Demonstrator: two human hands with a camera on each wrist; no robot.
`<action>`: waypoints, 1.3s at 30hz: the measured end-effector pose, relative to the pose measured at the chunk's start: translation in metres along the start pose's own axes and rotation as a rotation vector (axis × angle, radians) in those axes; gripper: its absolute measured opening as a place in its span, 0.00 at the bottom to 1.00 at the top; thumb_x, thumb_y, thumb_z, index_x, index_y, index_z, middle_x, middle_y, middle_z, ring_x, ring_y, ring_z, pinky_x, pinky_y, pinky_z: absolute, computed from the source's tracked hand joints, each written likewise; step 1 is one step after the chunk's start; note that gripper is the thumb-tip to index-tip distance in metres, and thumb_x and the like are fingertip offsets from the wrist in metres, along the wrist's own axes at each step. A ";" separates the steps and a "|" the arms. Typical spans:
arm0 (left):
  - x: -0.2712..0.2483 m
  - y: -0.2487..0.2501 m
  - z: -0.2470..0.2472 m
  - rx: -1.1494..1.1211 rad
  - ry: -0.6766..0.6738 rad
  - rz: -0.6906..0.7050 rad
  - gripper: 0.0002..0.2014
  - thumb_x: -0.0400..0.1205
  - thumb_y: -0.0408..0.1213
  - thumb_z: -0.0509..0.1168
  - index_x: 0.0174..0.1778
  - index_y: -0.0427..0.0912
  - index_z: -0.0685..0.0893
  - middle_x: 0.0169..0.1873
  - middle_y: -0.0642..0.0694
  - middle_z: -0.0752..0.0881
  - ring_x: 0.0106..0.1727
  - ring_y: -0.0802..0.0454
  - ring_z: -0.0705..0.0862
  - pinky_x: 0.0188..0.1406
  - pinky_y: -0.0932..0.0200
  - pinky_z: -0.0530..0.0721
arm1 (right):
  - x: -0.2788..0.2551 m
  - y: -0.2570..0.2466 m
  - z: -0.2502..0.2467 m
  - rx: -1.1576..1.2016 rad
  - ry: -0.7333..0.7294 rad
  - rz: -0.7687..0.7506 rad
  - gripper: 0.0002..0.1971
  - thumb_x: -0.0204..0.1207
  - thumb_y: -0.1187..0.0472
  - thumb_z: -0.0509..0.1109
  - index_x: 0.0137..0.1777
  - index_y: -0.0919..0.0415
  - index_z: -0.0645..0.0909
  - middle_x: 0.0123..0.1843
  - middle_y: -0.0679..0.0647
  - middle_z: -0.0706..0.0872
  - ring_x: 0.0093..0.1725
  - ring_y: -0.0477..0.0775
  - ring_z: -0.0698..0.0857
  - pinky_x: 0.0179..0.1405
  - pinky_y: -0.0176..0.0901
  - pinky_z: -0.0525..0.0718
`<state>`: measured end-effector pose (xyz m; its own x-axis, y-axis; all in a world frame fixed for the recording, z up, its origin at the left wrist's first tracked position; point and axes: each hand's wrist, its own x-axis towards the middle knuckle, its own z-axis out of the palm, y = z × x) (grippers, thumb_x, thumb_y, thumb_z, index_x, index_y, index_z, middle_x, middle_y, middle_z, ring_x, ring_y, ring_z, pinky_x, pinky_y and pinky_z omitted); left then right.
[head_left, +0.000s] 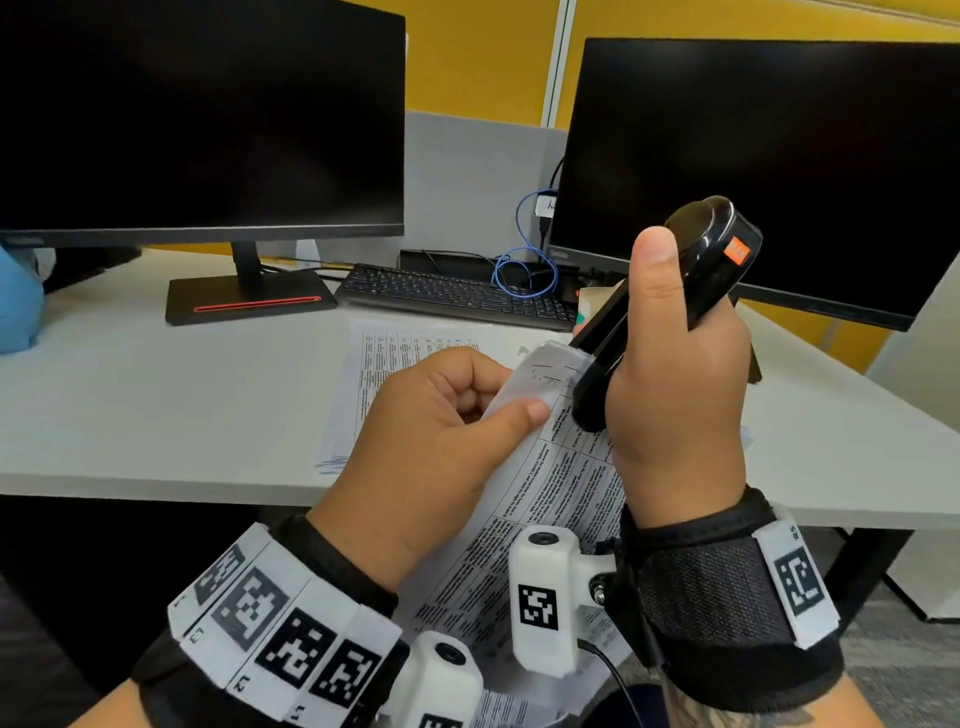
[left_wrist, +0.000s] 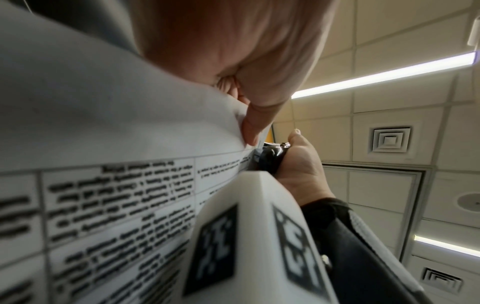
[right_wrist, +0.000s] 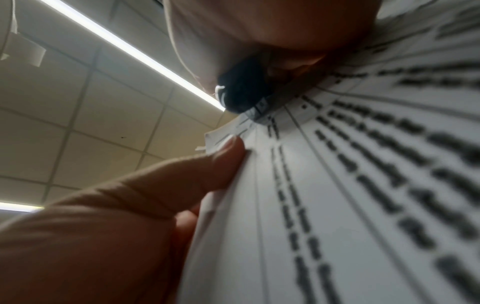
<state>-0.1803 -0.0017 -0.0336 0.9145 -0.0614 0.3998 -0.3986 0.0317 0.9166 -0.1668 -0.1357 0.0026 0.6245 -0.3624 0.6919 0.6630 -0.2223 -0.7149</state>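
Above the desk, left hand pinches the papers while right hand grips the stapler.

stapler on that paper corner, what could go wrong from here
1. The left hand pinches the papers with its thumb right beside the mouth of the stapler, so it might get nipped.
2. That corner already shows staples; another could strike one and bend.
3. The sheets hang in mid-air, held only near that corner, so they may slip out of line.
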 end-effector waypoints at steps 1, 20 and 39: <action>0.000 0.001 0.000 -0.001 -0.003 0.003 0.09 0.75 0.29 0.75 0.33 0.46 0.86 0.32 0.42 0.92 0.34 0.45 0.91 0.35 0.50 0.91 | 0.000 0.000 0.000 0.005 -0.002 0.005 0.17 0.78 0.41 0.62 0.33 0.49 0.71 0.24 0.38 0.74 0.30 0.40 0.76 0.34 0.33 0.75; -0.003 0.005 0.001 0.502 -0.170 0.278 0.17 0.74 0.56 0.69 0.45 0.44 0.85 0.38 0.50 0.86 0.42 0.52 0.84 0.42 0.44 0.82 | -0.011 0.007 0.003 0.121 0.002 0.025 0.21 0.77 0.40 0.65 0.34 0.57 0.73 0.23 0.44 0.75 0.27 0.44 0.78 0.30 0.30 0.77; 0.017 -0.033 -0.044 0.145 -0.144 0.261 0.07 0.63 0.23 0.74 0.24 0.40 0.86 0.42 0.56 0.91 0.44 0.58 0.88 0.43 0.67 0.84 | 0.039 0.057 -0.047 -0.050 0.077 0.745 0.21 0.74 0.29 0.62 0.54 0.44 0.77 0.54 0.48 0.84 0.59 0.60 0.86 0.64 0.64 0.80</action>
<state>-0.1491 0.0402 -0.0570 0.7653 -0.2105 0.6082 -0.6331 -0.0765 0.7702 -0.1238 -0.2053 -0.0161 0.8689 -0.4947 0.0155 0.0557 0.0666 -0.9962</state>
